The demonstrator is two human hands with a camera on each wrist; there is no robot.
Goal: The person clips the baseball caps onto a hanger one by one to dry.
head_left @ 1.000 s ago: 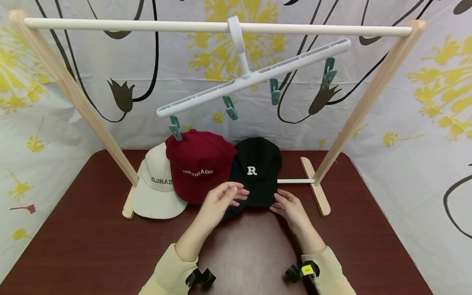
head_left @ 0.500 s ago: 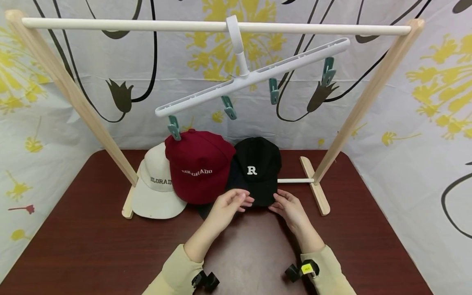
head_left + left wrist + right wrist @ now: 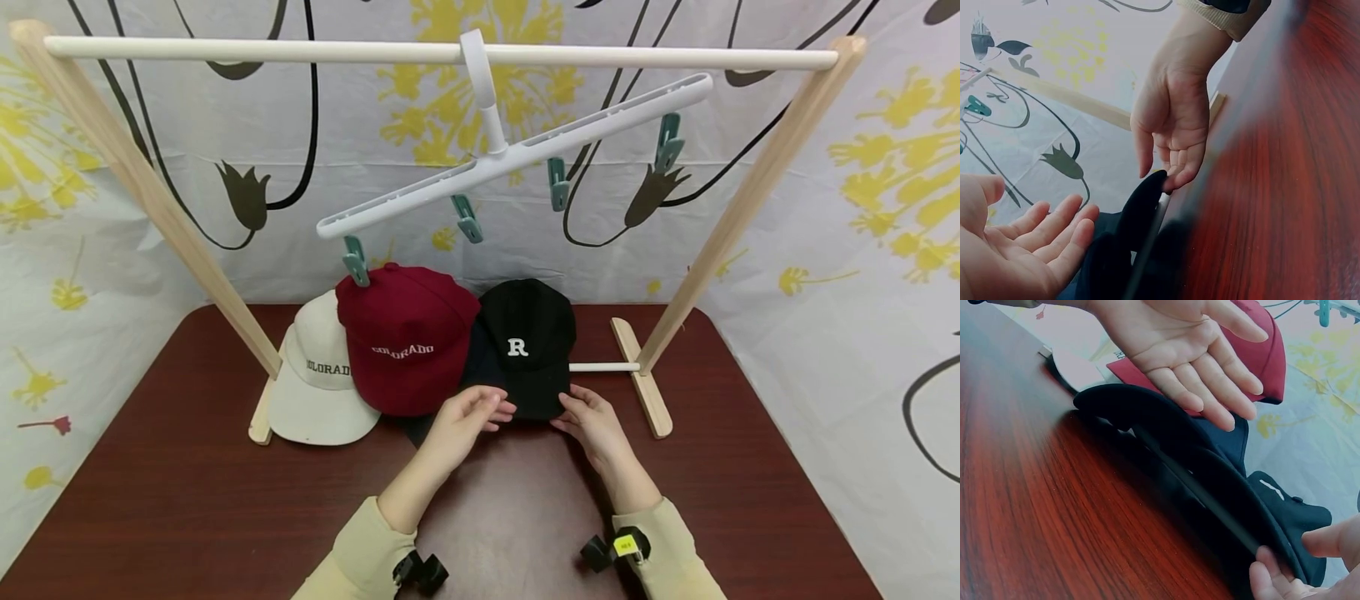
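My right hand (image 3: 596, 425) grips the right edge of the brim of a black cap (image 3: 536, 325) with a white R, its fingers beneath and thumb above. My left hand (image 3: 465, 421) hovers just in front of the same cap's left side, palm turned inward; in the right wrist view its fingers (image 3: 1229, 372) are relaxed and hold nothing. A navy cap (image 3: 483, 367) is mostly hidden behind the black one. Left of it stand a dark red Colorado cap (image 3: 408, 333) and a cream cap (image 3: 322, 367).
A wooden rack with a white rod (image 3: 225, 50) spans above the caps. From the rod hangs a white hanger (image 3: 517, 158), tilted, with several green clips (image 3: 467, 219). The rack's right foot (image 3: 641, 379) stands beside the black cap on the dark red table (image 3: 187, 500).
My left hand has moved right and slightly down, toward the black cap's brim. The black cap has shifted slightly right along with my right hand.
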